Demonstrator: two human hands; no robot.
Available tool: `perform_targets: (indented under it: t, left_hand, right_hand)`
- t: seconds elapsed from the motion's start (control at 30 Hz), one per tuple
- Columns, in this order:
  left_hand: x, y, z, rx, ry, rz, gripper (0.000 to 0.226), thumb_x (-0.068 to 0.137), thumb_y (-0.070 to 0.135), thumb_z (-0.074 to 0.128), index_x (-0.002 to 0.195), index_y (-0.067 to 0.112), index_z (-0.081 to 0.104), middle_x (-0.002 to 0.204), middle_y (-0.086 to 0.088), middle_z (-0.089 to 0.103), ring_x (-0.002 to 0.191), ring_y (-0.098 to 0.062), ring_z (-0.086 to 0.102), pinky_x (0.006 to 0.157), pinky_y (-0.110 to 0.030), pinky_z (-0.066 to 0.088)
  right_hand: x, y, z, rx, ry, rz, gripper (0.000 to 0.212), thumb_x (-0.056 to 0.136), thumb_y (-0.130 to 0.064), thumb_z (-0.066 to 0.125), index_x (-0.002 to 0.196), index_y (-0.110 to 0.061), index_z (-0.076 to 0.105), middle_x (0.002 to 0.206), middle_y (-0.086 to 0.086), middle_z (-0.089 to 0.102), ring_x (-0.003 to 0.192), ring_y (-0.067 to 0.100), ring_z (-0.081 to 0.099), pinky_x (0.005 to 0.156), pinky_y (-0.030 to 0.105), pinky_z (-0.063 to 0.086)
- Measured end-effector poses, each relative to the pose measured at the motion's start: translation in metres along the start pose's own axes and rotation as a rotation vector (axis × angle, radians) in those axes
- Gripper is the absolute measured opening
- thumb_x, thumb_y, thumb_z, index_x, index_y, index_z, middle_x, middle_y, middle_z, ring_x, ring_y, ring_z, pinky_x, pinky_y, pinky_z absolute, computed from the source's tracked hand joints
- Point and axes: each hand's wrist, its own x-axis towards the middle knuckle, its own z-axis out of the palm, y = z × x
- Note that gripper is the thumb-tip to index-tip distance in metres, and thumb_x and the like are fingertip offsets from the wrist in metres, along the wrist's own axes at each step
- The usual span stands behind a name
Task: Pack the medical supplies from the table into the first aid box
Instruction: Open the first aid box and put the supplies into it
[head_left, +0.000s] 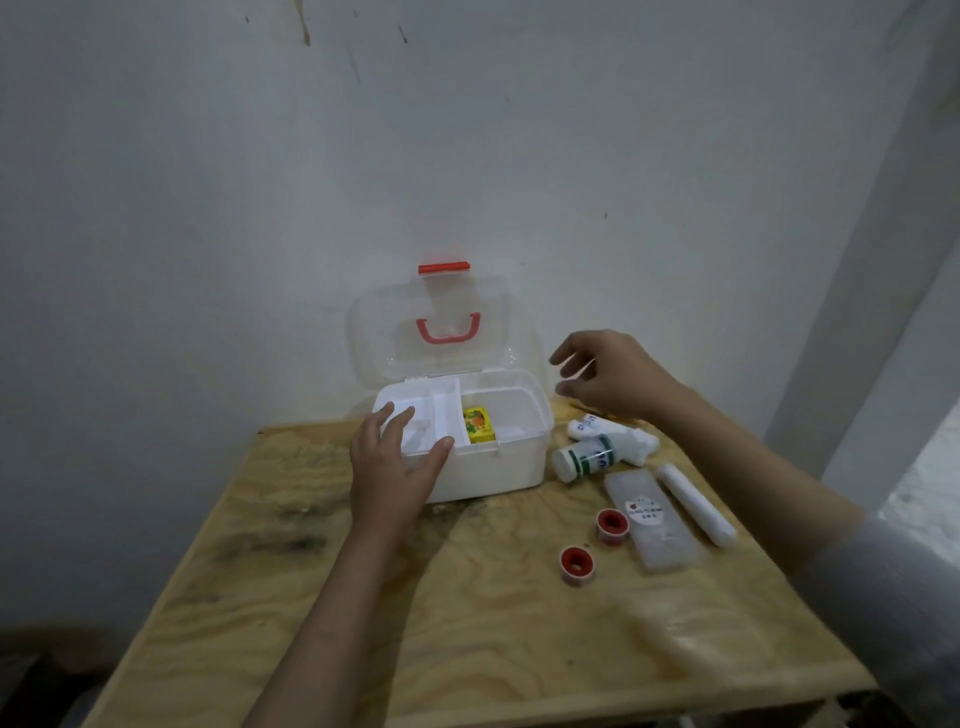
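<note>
A white first aid box stands open at the table's back, its clear lid with a red handle raised. Inside lies a small yellow carton beside a white tray insert. My left hand rests on the box's front left corner, fingers spread, holding the rim. My right hand hovers open to the right of the box, above the supplies. On the table lie a white bottle with a green label, a smaller white tube, a gauze wad, a flat clear case, a white roll and two red tape rolls.
The plywood table stands against a white wall. Bare wood shows in front of the box and at the left. A white pillar rises at the right, beside the table's edge.
</note>
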Motion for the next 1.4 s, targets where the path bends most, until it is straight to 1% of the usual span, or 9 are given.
perform_targets:
  t: [0.1,0.27,0.53,0.73,0.87,1.1,1.2,1.27,1.4]
  left_hand:
    - [0.01,-0.007,-0.016,0.021,0.037,-0.026,0.061,0.079,0.045,0.067,0.132,0.021,0.051,0.147,0.002,0.036,0.136,-0.02,0.026,0.105,-0.035,0.03]
    - [0.014,-0.009,-0.025,0.038,0.062,-0.018,0.06,0.079,0.043,0.068,0.132,0.02,0.051,0.147,0.0,0.036,0.136,-0.022,0.027,0.107,-0.04,0.03]
    - [0.012,-0.009,-0.022,0.023,0.057,-0.017,0.059,0.079,0.042,0.068,0.131,0.019,0.052,0.147,0.0,0.037,0.137,-0.022,0.026,0.105,-0.032,0.025]
    - [0.011,-0.009,-0.023,0.015,0.051,-0.02,0.059,0.08,0.043,0.067,0.132,0.019,0.05,0.147,-0.001,0.036,0.137,-0.023,0.025,0.105,-0.034,0.028]
    - [0.01,-0.008,-0.023,0.012,0.046,-0.036,0.06,0.08,0.044,0.067,0.132,0.02,0.05,0.147,-0.002,0.035,0.137,-0.023,0.025,0.106,-0.039,0.031]
    - [0.012,-0.009,-0.023,0.005,0.045,-0.044,0.061,0.079,0.045,0.067,0.132,0.019,0.05,0.146,-0.002,0.034,0.137,-0.024,0.025,0.104,-0.043,0.035]
    - [0.012,-0.009,-0.023,0.001,0.047,-0.038,0.061,0.079,0.045,0.067,0.132,0.019,0.05,0.146,-0.002,0.034,0.137,-0.024,0.025,0.104,-0.041,0.035]
    - [0.012,-0.009,-0.023,-0.002,0.045,-0.04,0.062,0.079,0.045,0.067,0.132,0.019,0.05,0.147,-0.002,0.034,0.137,-0.024,0.025,0.104,-0.041,0.035]
    - [0.013,-0.008,-0.023,0.022,0.03,-0.059,0.064,0.079,0.049,0.065,0.133,0.02,0.048,0.148,-0.002,0.032,0.137,-0.024,0.025,0.104,-0.044,0.036]
  right_hand:
    - [-0.036,0.017,-0.012,-0.051,0.009,0.054,0.023,0.075,-0.021,0.075,0.096,-0.022,0.065,0.088,-0.003,0.064,0.072,0.009,0.062,0.063,0.022,0.048]
    - [-0.101,0.054,0.003,-0.125,-0.01,0.192,0.026,0.074,-0.029,0.076,0.098,-0.026,0.065,0.095,-0.004,0.067,0.072,0.007,0.062,0.068,0.027,0.052]
    - [-0.155,0.069,0.073,-0.181,0.202,0.281,0.045,0.076,-0.053,0.064,0.117,-0.036,0.058,0.108,-0.004,0.054,0.088,0.014,0.058,0.062,0.027,0.046]
    - [-0.154,0.067,0.098,-0.232,0.406,0.26,0.036,0.073,-0.041,0.071,0.102,-0.019,0.071,0.09,0.009,0.069,0.085,0.03,0.063,0.065,0.033,0.051]
    - [-0.156,0.066,0.096,-0.119,0.483,0.269,0.033,0.072,-0.03,0.075,0.102,-0.016,0.07,0.105,0.01,0.065,0.088,0.026,0.063,0.066,0.025,0.044]
    - [-0.14,0.038,0.044,0.008,0.663,0.07,0.031,0.069,-0.016,0.081,0.098,-0.009,0.071,0.111,0.014,0.065,0.092,0.028,0.065,0.076,0.031,0.051]
    - [-0.113,0.018,0.023,0.096,0.602,-0.016,0.031,0.069,-0.018,0.08,0.097,-0.011,0.072,0.106,0.006,0.063,0.079,0.02,0.063,0.076,0.037,0.056]
    - [-0.089,0.003,0.015,0.048,0.497,-0.053,0.032,0.071,-0.025,0.078,0.1,-0.013,0.072,0.108,0.008,0.064,0.075,0.015,0.061,0.076,0.031,0.055]
    - [-0.032,-0.024,0.017,-0.075,0.288,-0.135,0.036,0.074,-0.028,0.072,0.107,-0.012,0.07,0.112,0.008,0.065,0.085,0.016,0.061,0.078,0.024,0.047]
